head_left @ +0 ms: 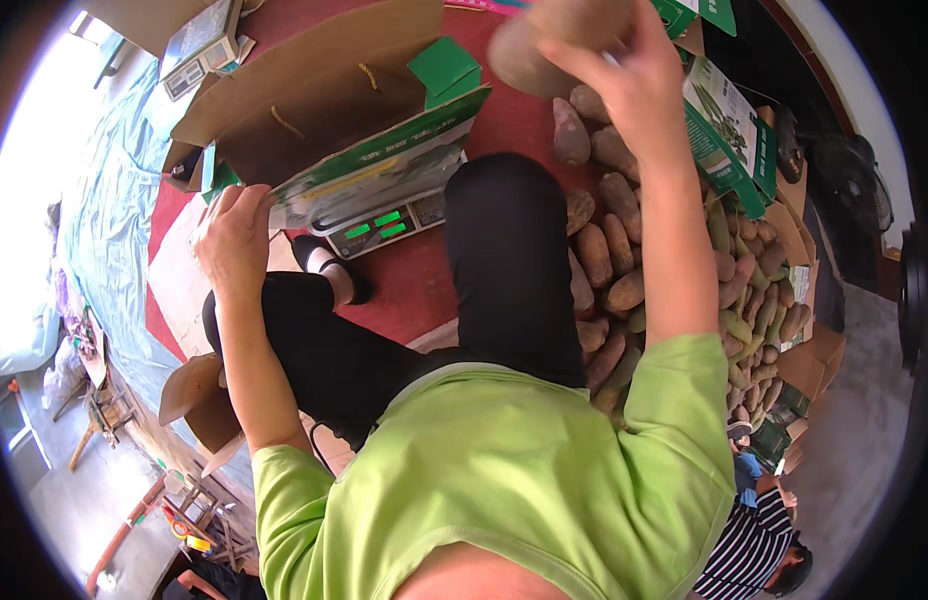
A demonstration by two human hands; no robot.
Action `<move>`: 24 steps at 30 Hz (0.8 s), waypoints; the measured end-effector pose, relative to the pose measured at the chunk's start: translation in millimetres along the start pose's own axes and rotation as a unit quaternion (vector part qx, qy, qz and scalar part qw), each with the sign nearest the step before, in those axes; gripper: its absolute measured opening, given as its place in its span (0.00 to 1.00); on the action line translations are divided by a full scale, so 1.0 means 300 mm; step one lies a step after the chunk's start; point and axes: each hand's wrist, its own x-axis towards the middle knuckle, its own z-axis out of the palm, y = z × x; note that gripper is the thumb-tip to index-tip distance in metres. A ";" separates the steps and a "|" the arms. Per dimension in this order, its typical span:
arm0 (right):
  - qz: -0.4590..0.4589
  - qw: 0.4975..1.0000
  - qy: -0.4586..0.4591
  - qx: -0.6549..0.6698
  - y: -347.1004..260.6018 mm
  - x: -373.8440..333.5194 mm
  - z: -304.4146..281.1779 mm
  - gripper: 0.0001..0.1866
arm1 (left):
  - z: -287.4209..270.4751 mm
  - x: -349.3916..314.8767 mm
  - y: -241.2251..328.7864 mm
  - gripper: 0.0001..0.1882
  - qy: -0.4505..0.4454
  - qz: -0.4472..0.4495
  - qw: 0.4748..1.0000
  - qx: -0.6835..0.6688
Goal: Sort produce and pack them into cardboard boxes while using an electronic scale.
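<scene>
Brown tubers (529,57), apparently two, are in the grip of the right hand (632,78), raised at the top of the view; thumb and fingers are closed round them, though blur and the frame edge hide part of the hold. Leftward of that grip and apart from it stands an open green-and-white printed carton (384,165), its bare brown inside showing two twisted-cord handles (287,121). At the carton's near left corner is the left hand (234,225), its fingers bent over the cardboard edge and gripping it. Just right of the left hand, beneath the carton, is a digital scale (384,226) with lit green readouts.

Nearer the body from the right hand, a heap of loose tubers (609,240) spreads on both sides of the right forearm, some brown and some greenish. To the right of the right hand is another green-and-white carton (722,130), with a dark fan (852,180) farther out. Between the two grips, lower down, rises a black-trousered knee (509,250) above a red floor covering (414,285). Left of the left hand lies light-blue sheeting (109,200). Well away from the right grip, toward the lower right, is a person in a striped top (746,548).
</scene>
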 end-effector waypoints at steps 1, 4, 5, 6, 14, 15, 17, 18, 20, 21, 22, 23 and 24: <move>0.001 0.996 -0.017 0.086 -0.038 0.040 0.076 0.23 | 0.001 -0.002 -0.003 0.05 -0.001 -0.001 1.000 -0.001; -0.071 0.985 -0.150 0.038 -0.003 0.136 0.223 0.32 | 0.001 0.002 -0.007 0.07 0.007 0.026 1.000 0.004; -0.062 0.979 -0.191 -0.031 -0.027 0.154 0.273 0.33 | 0.000 0.002 -0.006 0.05 0.008 0.024 1.000 -0.002; -0.068 0.973 -0.200 -0.093 -0.002 0.158 0.334 0.32 | -0.002 0.002 -0.001 0.04 0.007 0.024 1.000 -0.008; 0.105 0.777 -0.452 -0.427 0.125 0.128 0.630 0.21 | -0.018 0.000 -0.010 0.06 -0.006 0.027 0.999 -0.043; 0.096 0.800 -0.424 -0.414 0.148 0.114 0.616 0.18 | -0.008 0.006 -0.002 0.06 -0.015 0.038 0.999 -0.037; 0.104 0.787 -0.457 -0.402 0.140 0.125 0.602 0.17 | 0.003 0.004 -0.003 0.06 -0.019 0.054 0.998 -0.040; 0.085 0.818 -0.416 -0.389 0.139 0.099 0.588 0.17 | 0.001 -0.001 -0.013 0.06 -0.026 0.036 0.998 -0.041; 0.069 0.845 -0.372 -0.378 0.147 0.049 0.525 0.17 | -0.001 0.004 0.000 0.05 0.033 0.062 0.997 -0.015; 0.038 0.908 -0.292 -0.298 0.141 0.021 0.471 0.17 | -0.002 0.003 -0.006 0.05 0.033 0.063 0.997 -0.016; 0.007 0.954 -0.208 -0.214 0.136 -0.010 0.412 0.17 | -0.001 0.001 -0.018 0.05 0.003 0.049 0.999 -0.020; 0.013 0.974 -0.151 -0.170 0.135 -0.039 0.346 0.16 | 0.001 0.001 -0.024 0.05 -0.027 0.035 0.999 -0.025; -0.003 0.984 -0.088 -0.154 0.145 -0.069 0.281 0.14 | 0.010 -0.002 -0.027 0.05 -0.016 0.052 0.998 -0.031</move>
